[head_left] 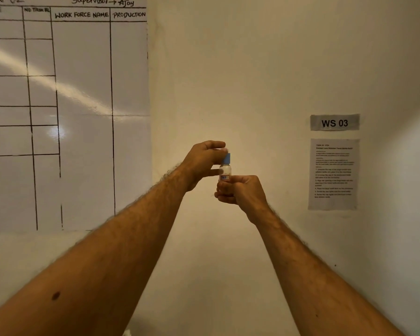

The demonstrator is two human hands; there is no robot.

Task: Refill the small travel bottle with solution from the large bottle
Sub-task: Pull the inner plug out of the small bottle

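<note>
The right hand grips the base of the small travel bottle, held upright to the left of the WS 03 sign, while the left hand fingers pinch its blue cap, apparently so the cap can be turned against a steadied body.

Cream wall in warm, dim light. Ruled whiteboard at left (glare streak across it). At right, "WS 03" sign above printed instruction sheet.
</note>
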